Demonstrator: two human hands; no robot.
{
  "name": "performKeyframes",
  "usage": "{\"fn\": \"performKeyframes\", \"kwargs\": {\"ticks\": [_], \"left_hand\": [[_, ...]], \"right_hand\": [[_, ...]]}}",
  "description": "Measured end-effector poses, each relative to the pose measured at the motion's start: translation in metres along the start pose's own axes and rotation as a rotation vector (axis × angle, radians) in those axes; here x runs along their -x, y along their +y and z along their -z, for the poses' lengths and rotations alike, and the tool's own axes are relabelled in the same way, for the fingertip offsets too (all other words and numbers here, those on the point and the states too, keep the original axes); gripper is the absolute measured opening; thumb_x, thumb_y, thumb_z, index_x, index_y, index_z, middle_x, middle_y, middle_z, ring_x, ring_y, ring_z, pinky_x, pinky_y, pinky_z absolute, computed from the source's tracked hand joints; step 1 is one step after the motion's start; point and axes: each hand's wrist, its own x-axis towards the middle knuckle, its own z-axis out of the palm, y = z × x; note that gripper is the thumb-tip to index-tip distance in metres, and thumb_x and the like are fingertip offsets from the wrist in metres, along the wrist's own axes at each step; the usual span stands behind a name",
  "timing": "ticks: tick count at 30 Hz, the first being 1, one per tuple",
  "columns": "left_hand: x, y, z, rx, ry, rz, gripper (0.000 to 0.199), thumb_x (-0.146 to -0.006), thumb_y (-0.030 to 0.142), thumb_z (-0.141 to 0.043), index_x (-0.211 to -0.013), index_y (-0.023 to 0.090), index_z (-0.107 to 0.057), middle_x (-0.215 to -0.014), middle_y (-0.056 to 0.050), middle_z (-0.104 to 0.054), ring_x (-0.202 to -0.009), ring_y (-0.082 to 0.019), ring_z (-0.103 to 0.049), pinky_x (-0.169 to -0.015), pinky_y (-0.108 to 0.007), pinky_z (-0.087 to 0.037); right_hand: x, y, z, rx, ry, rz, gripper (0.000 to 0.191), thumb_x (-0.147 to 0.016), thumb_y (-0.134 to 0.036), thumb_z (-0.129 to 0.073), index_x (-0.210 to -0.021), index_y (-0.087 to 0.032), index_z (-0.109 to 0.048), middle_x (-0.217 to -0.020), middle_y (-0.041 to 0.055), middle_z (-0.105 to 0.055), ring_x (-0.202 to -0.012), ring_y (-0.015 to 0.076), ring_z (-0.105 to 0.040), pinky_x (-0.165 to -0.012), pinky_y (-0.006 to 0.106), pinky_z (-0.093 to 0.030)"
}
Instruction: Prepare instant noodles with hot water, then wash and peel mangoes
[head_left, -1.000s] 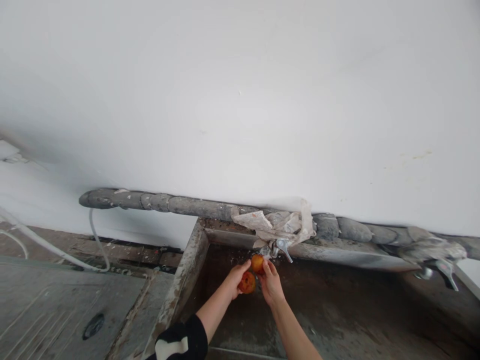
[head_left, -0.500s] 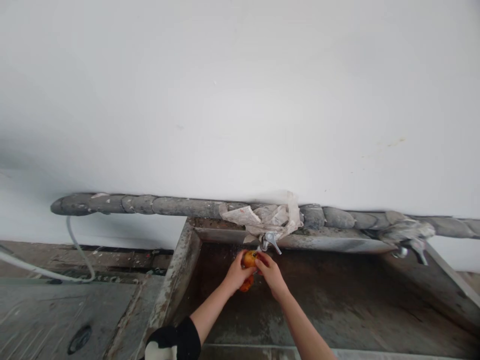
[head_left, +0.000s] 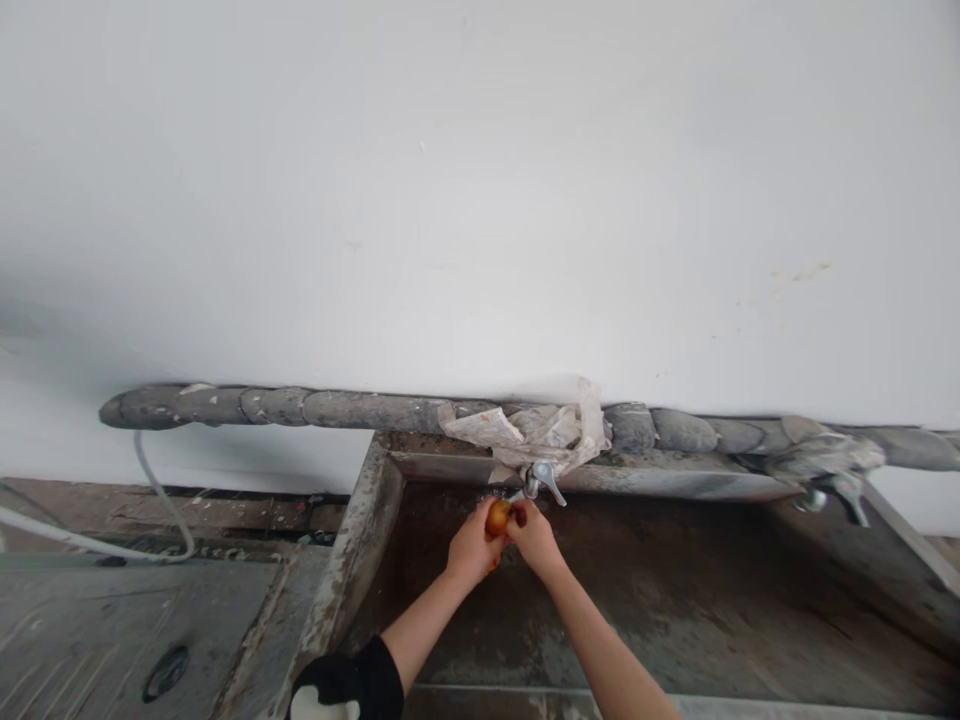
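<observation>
My left hand (head_left: 472, 545) wraps around a round orange-yellow fruit (head_left: 498, 518) with a dark spot on its right side. What kind of fruit it is, I cannot tell. At that dark spot, the curled fingers of my right hand (head_left: 535, 535) press against the fruit. Both hands are just below and left of a metal tap (head_left: 537, 481), over the sink (head_left: 637, 580). Splashing water shows beside the fruit. Beneath my hands a bit of something orange-red (head_left: 494, 564) peeks out, mostly covered by them.
A grey wrapped pipe (head_left: 375, 411) runs along the white wall (head_left: 480, 200), with ragged pale wrapping (head_left: 555, 432) above the tap. Farther right is a second tap (head_left: 847, 495). A pale hose (head_left: 161, 490) hangs at the left, over a grey slab (head_left: 112, 630).
My right fingers have curled in closer around the fruit's right side. Less of the orange-red thing shows below. The view has shifted slightly.
</observation>
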Motion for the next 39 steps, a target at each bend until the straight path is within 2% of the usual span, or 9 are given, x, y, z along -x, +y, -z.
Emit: {"fn": "performKeyframes", "kwargs": {"ticks": [5, 8, 11, 15, 23, 28, 34, 37, 39], "left_hand": [[0.001, 0.0, 0.001, -0.021, -0.01, 0.012, 0.057, -0.051, 0.021, -0.074, -0.106, 0.028, -0.059, -0.099, -0.005, -0.064, -0.093, -0.027, -0.057, -0.089, -0.036, -0.037], [0.001, -0.003, 0.003, -0.031, -0.019, 0.008, 0.058, -0.053, 0.021, -0.073, -0.108, 0.027, -0.058, -0.097, -0.005, -0.065, -0.089, -0.026, -0.058, -0.087, -0.035, -0.039], [-0.001, -0.006, 0.005, -0.033, -0.011, 0.005, 0.056, -0.054, 0.021, -0.072, -0.108, 0.026, -0.058, -0.096, -0.006, -0.065, -0.087, -0.025, -0.059, -0.085, -0.034, -0.041], [-0.003, -0.01, 0.006, -0.043, -0.018, -0.006, 0.056, -0.054, 0.021, -0.072, -0.107, 0.027, -0.058, -0.094, -0.005, -0.065, -0.086, -0.024, -0.059, -0.085, -0.033, -0.041], [0.004, -0.011, 0.006, -0.143, -0.034, 0.009, 0.059, -0.054, 0.026, -0.074, -0.11, 0.028, -0.057, -0.085, -0.004, -0.066, -0.076, -0.024, -0.059, -0.076, -0.032, -0.043], [0.002, -0.008, 0.006, -0.109, -0.031, -0.003, 0.058, -0.054, 0.024, -0.074, -0.109, 0.028, -0.058, -0.091, -0.005, -0.065, -0.086, -0.025, -0.059, -0.081, -0.033, -0.041], [-0.005, -0.008, 0.012, 0.02, -0.078, 0.005, 0.054, -0.055, 0.018, -0.073, -0.107, 0.021, -0.058, -0.096, -0.008, -0.065, -0.089, -0.024, -0.059, -0.084, -0.033, -0.042], [-0.004, -0.007, 0.014, 0.046, -0.1, 0.042, 0.053, -0.056, 0.019, -0.072, -0.107, 0.018, -0.058, -0.092, -0.009, -0.066, -0.085, -0.024, -0.06, -0.079, -0.033, -0.046], [-0.004, -0.006, 0.015, 0.038, -0.119, 0.054, 0.055, -0.056, 0.018, -0.073, -0.108, 0.017, -0.057, -0.093, -0.009, -0.066, -0.085, -0.024, -0.061, -0.078, -0.034, -0.047]], "right_hand": [[0.002, 0.003, -0.001, -0.071, 0.007, -0.064, 0.015, -0.054, -0.015, -0.055, -0.066, -0.022, -0.06, -0.061, -0.0015, -0.057, -0.06, 0.0184, -0.053, -0.061, 0.03, -0.044], [0.005, 0.004, 0.0, -0.17, -0.04, -0.155, 0.019, -0.056, -0.018, -0.051, -0.072, -0.02, -0.06, -0.069, 0.0013, -0.06, -0.061, 0.0201, -0.057, -0.053, 0.031, -0.047], [0.007, 0.002, 0.001, -0.275, -0.107, -0.239, 0.027, -0.06, -0.02, -0.049, -0.084, -0.017, -0.061, -0.076, 0.004, -0.063, -0.065, 0.0202, -0.061, -0.055, 0.032, -0.051], [0.007, -0.001, 0.001, -0.331, -0.138, -0.302, 0.021, -0.066, -0.025, -0.054, -0.083, -0.014, -0.061, -0.068, 0.0029, -0.063, -0.061, 0.0178, -0.061, -0.055, 0.031, -0.052], [0.003, 0.007, -0.006, -0.229, -0.128, -0.273, 0.006, -0.071, -0.009, -0.061, -0.073, -0.013, -0.057, -0.06, -0.0045, -0.056, -0.053, 0.0105, -0.055, -0.048, 0.023, -0.047], [0.002, 0.01, -0.007, -0.223, -0.092, -0.257, 0.009, -0.071, -0.006, -0.058, -0.075, -0.014, -0.056, -0.06, -0.0056, -0.054, -0.052, 0.0097, -0.053, -0.049, 0.023, -0.047], [0.008, -0.003, 0.006, -0.267, -0.249, -0.279, 0.019, -0.07, -0.019, -0.052, -0.087, -0.013, -0.061, -0.077, 0.0042, -0.064, -0.066, 0.0162, -0.062, -0.062, 0.031, -0.052], [0.01, -0.006, 0.009, -0.204, -0.338, -0.229, 0.028, -0.066, -0.021, -0.059, -0.093, -0.014, -0.061, -0.083, 0.0045, -0.065, -0.071, 0.0166, -0.062, -0.064, 0.029, -0.051], [0.009, -0.003, 0.009, -0.128, -0.373, -0.181, 0.035, -0.062, -0.018, -0.061, -0.097, -0.014, -0.059, -0.082, 0.0033, -0.064, -0.067, 0.0152, -0.06, -0.06, 0.027, -0.05]]}}
